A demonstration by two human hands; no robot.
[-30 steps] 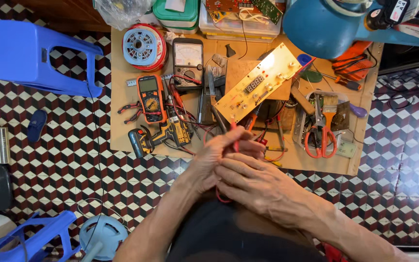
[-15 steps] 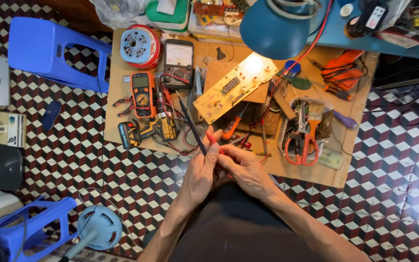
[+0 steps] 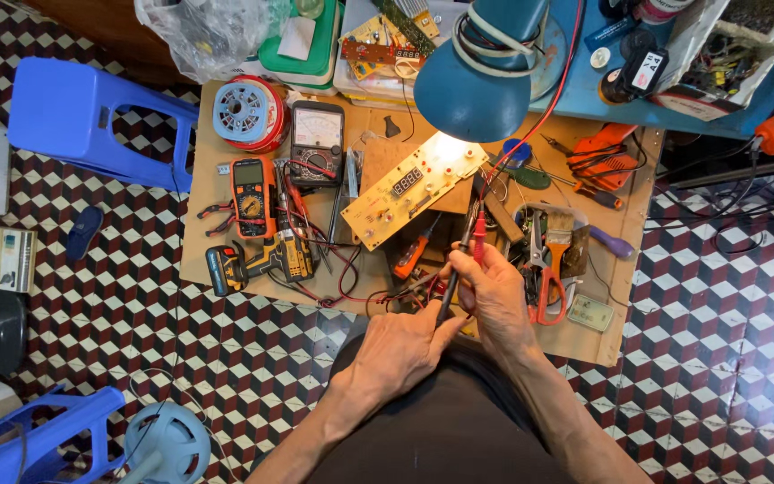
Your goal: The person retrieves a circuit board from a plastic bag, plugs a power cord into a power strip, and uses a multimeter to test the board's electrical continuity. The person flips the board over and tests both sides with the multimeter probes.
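Note:
My right hand [image 3: 497,294] grips a red test probe [image 3: 478,244] with its tip pointing up toward a tan circuit board [image 3: 412,189] lit by a blue desk lamp [image 3: 481,82]. My left hand [image 3: 393,350] holds a black test probe [image 3: 455,273] that slants up beside the red one. Both hands meet at the near edge of the low brown work board [image 3: 208,193]. Red and black leads [image 3: 338,278] trail left toward an orange digital multimeter [image 3: 253,197] and a black analogue meter [image 3: 317,142].
A yellow-black cordless drill [image 3: 257,261], a red-blue wire spool [image 3: 248,114], red-handled scissors [image 3: 546,285], a paintbrush [image 3: 559,235] and orange tools [image 3: 604,152] crowd the board. Blue plastic stools [image 3: 91,121] stand left on the checkered floor, a small fan [image 3: 167,444] at lower left.
The view has shifted, so the board sits further right and lower. My hands have moved right, and the probes now stand more upright, nearer the circuit board.

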